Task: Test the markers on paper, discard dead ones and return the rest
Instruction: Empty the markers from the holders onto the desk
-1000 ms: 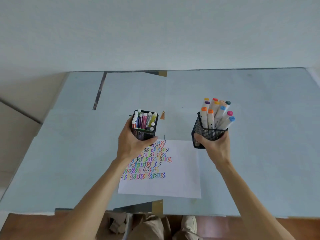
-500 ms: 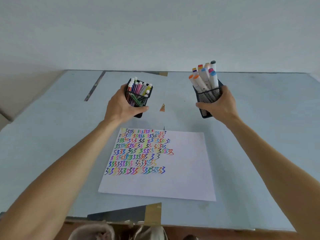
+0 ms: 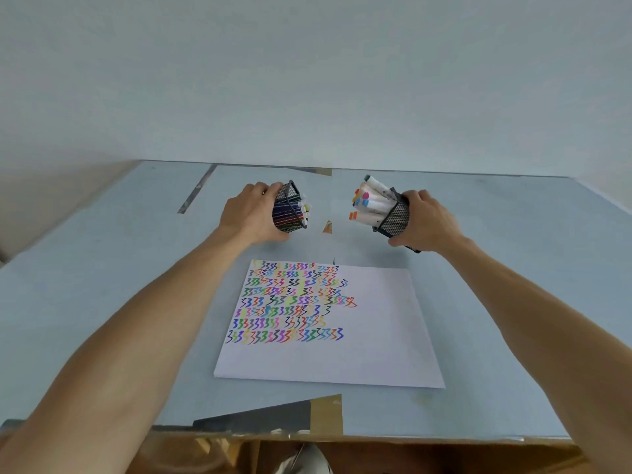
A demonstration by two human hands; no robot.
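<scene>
My left hand (image 3: 251, 217) grips a black mesh cup (image 3: 289, 212) tipped on its side, mouth toward the centre, with several thin coloured markers (image 3: 304, 209) poking out. My right hand (image 3: 424, 220) grips a second black mesh cup (image 3: 395, 215), also tipped inward, holding several thick white markers (image 3: 371, 203) with coloured caps. Both cups are beyond the far edge of a white paper sheet (image 3: 369, 336), whose upper left is covered with rows of coloured squiggles (image 3: 294, 302).
The pale blue table (image 3: 513, 302) runs back to a light wall. A small brown scrap (image 3: 328, 227) lies between the two cups. Tape patches (image 3: 325, 415) mark the near edge, and a dark strip (image 3: 196, 189) lies at the far left.
Both hands carried the cups away from me, past the paper's far edge, and turned them from upright to lying sideways with their mouths facing each other.
</scene>
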